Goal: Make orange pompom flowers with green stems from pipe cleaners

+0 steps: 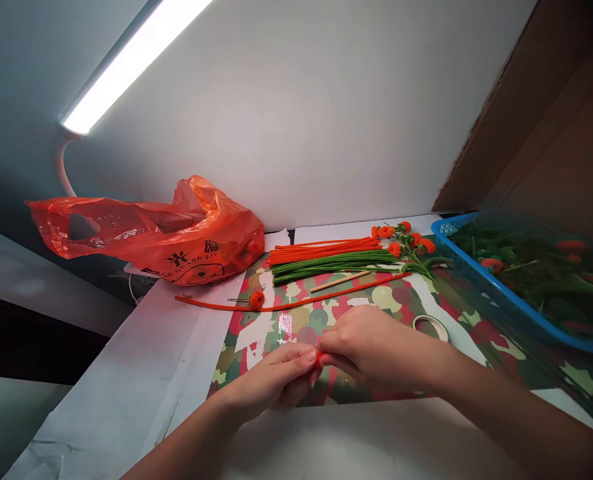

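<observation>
My left hand (276,379) and my right hand (371,347) meet over a camouflage-patterned mat (476,333), fingers pinched together on a small orange piece (319,359), mostly hidden between the fingertips. Beyond the hands lies a long orange pipe cleaner (296,303) with a small orange ball (257,299) at its left part. Further back are bundles of orange pipe cleaners (326,251) and green pipe cleaners (333,265), plus a thin wooden stick (340,281).
A crumpled orange plastic bag (176,233) sits at the back left under a lamp (131,60). A stem with orange pom-pom flowers (406,243) lies beside a blue basket (516,307) holding more green and orange pieces. A tape ring (431,325) rests near my right wrist.
</observation>
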Available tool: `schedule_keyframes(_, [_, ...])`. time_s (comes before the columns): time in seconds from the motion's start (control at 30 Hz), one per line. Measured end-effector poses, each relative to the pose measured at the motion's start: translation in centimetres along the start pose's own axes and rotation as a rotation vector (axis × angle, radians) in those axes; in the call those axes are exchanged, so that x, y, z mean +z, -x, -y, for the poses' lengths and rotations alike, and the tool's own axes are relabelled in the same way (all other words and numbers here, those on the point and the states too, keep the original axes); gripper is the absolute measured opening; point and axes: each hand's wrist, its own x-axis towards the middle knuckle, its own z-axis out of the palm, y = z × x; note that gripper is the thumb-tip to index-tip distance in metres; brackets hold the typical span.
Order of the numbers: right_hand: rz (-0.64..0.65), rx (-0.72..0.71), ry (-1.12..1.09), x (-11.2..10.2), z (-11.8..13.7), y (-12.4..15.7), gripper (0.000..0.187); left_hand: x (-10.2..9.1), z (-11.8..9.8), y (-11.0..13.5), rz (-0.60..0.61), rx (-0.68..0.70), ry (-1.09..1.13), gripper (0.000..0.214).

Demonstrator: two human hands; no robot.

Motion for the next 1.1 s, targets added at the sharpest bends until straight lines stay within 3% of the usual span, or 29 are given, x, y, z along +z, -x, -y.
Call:
schedule_keyframes(0.2, [0.018,0.010,-0.065,-0.1,0.1,0.3,0.022,0.8,0.0,-0.2,0.016,0.041,0.073,0.039])
schedule_keyframes(0.43, [-0.056,-0.056,0.083,1.6,-0.9,-0.6,0.017,1.0,0.2,-0.4,-0.042,0.031,0.078,0.038])
schedule_keyframes(0.87, [-0.063,0.034,-0.108,0.9,0.2,0.1,0.015,0.5,0.5,-0.4,-0.077,0.052,-0.048,0.043])
schedule_keyframes(0.97, [0.004,0.099,-0.186,0.8,0.2,0.2,0.021,1.0,-0.2,-0.3,-0.145,0.140,-0.248,0.040])
schedule_keyframes(1.1, [0.149,0.217,-0.368,0.8,-0.6,-0.1,0.037,1.3,-0.3,-0.1,-0.416,0.326,-0.851,0.037])
